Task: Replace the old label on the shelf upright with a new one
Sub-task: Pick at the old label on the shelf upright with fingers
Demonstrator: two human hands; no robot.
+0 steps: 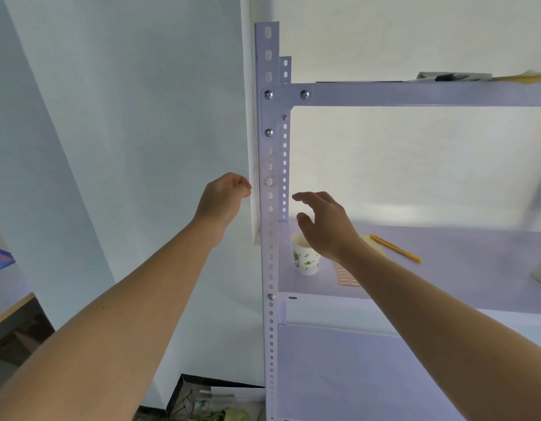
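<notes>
Apparently the old label is off: only a faint reddish smear point(268, 179) marks the upright point(270, 268). Left of the upright the left hand point(228, 191) is curled, its contents unclear; right of it the right hand point(324, 226) hovers spread. Best to clean the smear before taking a label from the pink sheet point(348, 278).

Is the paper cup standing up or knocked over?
Standing up. The cup sits on its base on the shelf, open rim on top, partly hidden by the right hand.
</notes>
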